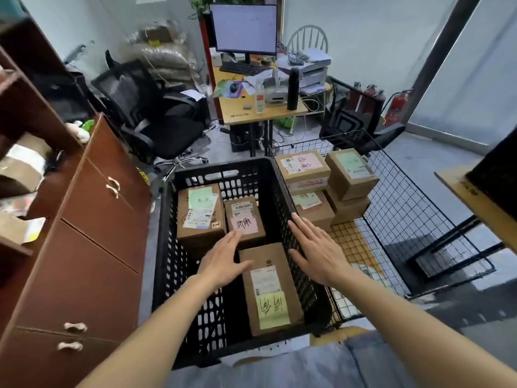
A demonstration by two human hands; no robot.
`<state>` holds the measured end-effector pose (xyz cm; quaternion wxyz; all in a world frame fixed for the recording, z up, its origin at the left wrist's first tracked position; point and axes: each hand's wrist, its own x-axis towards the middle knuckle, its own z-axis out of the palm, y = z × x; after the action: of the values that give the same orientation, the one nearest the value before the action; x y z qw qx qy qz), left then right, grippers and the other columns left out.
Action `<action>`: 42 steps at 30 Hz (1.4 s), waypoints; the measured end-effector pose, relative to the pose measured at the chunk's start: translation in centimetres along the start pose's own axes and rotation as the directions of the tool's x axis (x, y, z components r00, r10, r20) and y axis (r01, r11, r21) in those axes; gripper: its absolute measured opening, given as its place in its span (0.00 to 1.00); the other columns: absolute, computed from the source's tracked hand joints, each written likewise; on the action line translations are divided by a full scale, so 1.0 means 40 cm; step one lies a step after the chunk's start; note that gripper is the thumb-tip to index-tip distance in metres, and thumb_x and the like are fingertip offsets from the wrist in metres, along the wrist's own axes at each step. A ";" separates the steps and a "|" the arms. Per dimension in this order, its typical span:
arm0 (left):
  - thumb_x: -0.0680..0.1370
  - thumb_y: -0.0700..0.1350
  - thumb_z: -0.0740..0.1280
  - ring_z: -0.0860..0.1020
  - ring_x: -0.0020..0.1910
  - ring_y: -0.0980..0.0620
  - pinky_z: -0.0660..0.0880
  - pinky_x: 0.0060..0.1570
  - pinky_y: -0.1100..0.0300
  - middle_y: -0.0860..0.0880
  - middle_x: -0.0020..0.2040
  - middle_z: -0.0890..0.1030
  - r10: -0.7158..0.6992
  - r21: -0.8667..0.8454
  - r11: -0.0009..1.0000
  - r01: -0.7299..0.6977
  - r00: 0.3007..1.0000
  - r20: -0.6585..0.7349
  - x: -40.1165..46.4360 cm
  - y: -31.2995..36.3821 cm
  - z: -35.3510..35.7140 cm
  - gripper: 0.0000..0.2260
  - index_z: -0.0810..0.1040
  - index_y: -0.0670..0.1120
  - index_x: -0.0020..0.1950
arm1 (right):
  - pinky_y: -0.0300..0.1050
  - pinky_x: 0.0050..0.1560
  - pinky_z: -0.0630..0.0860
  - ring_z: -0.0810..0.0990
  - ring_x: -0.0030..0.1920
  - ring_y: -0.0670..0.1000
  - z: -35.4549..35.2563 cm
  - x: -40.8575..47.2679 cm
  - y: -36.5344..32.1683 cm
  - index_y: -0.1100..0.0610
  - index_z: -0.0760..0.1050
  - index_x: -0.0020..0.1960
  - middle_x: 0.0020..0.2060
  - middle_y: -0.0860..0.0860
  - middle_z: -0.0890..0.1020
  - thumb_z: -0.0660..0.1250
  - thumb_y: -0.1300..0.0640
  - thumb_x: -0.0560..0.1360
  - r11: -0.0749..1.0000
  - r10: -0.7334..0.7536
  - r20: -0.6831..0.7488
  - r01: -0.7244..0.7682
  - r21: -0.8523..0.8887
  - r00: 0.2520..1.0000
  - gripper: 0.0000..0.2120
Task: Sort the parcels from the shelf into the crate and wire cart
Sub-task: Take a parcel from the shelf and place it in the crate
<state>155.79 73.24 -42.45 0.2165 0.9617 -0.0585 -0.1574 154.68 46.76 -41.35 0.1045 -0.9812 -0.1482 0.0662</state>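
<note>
The grey floor (436,161) carries a black crate (279,191) and, just beside it, a wire cart (405,208) (both holding parcels).

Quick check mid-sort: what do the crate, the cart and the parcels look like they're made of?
Crate: looks like moulded black plastic, matt, with walls perforated by regular slots and a cut-out handle. Cart: thin dark metal wire, probably coated, in a square grid you can see through. Parcels: plain brown cardboard, matt, with paper shipping labels and coloured handwritten notes stuck on top.
</note>
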 end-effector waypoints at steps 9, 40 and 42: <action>0.76 0.64 0.69 0.58 0.80 0.47 0.59 0.78 0.45 0.51 0.82 0.58 0.242 0.085 0.969 -0.233 0.963 -0.116 -0.091 0.147 -0.236 0.39 0.57 0.55 0.82 | 0.56 0.81 0.48 0.43 0.82 0.49 -0.216 -0.196 -0.083 0.45 0.41 0.83 0.82 0.44 0.41 0.54 0.37 0.83 0.977 0.201 -0.026 -0.202 -0.072 0.979 0.35; 0.79 0.66 0.63 0.61 0.79 0.48 0.64 0.75 0.45 0.49 0.81 0.61 0.996 0.000 -0.089 -0.996 -0.089 0.031 -1.700 1.140 -0.106 0.35 0.60 0.52 0.81 | 0.59 0.78 0.58 0.57 0.81 0.54 -0.672 -2.264 -0.813 0.41 0.51 0.82 0.82 0.46 0.54 0.58 0.33 0.81 0.029 0.848 -0.528 -0.990 0.138 -0.049 0.34; 0.79 0.65 0.64 0.62 0.79 0.47 0.64 0.74 0.46 0.49 0.81 0.61 0.991 -0.036 -0.123 -0.992 -0.125 0.044 -1.835 1.167 -0.059 0.34 0.60 0.53 0.81 | 0.59 0.78 0.59 0.58 0.80 0.54 -0.652 -2.396 -0.871 0.41 0.52 0.82 0.82 0.46 0.55 0.58 0.33 0.80 -0.021 0.840 -0.532 -0.988 0.156 -0.102 0.35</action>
<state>85.23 45.45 0.23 0.2553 0.5890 -0.7662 0.0315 58.43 45.26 1.24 -0.0858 -0.7768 0.6055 -0.1503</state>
